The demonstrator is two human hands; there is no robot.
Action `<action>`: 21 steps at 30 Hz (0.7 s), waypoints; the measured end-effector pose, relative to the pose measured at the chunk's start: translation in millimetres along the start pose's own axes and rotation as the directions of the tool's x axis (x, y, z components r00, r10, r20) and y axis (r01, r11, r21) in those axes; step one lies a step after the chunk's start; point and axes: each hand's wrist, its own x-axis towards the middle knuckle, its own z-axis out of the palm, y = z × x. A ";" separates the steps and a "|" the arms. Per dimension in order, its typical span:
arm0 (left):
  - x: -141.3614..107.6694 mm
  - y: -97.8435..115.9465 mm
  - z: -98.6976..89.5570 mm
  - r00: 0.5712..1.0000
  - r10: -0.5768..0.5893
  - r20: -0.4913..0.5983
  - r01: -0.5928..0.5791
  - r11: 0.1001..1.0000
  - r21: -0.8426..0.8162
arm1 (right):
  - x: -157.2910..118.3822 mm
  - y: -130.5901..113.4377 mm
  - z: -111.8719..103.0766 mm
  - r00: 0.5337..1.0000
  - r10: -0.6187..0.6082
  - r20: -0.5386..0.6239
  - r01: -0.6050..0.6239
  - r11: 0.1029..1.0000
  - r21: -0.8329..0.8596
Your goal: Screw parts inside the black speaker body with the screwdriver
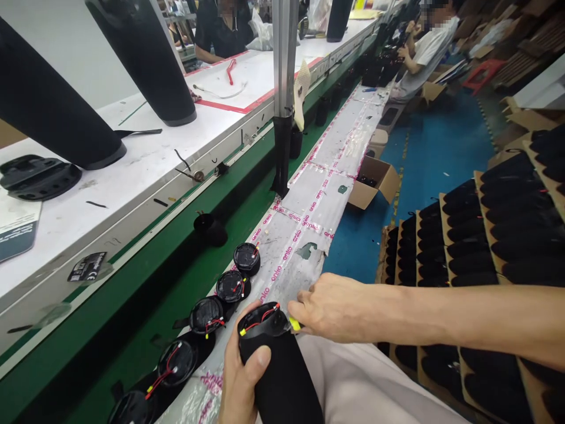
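I hold the black cylinder (286, 380) in the left hand (241, 377), fingers wrapped around it, tilted, open end up, near the counter (331, 194). Beside the cylinder's rim, the right hand (324, 306) has its fingers closed on a partly hidden yellow item (294, 324).

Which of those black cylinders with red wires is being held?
The black cylinder in the left hand; the other cylinders sit in a row, with no hand on them.
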 end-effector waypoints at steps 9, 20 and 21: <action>10.4 -19.8 -7.1 0.985 -0.121 0.124 0.161 0.902 -0.401 | 6.5 12.9 17.7 0.981 -0.031 -0.191 0.085 0.954 0.287; 8.4 -21.2 -13.3 0.965 -0.097 0.242 0.227 0.771 -0.595 | -7.1 -26.1 42.9 0.864 0.467 0.187 -0.301 0.182 0.936; 8.8 -21.2 -11.3 0.967 -0.073 0.245 0.211 0.772 -0.600 | -6.6 -32.1 48.8 0.872 0.437 0.223 -0.297 0.107 0.949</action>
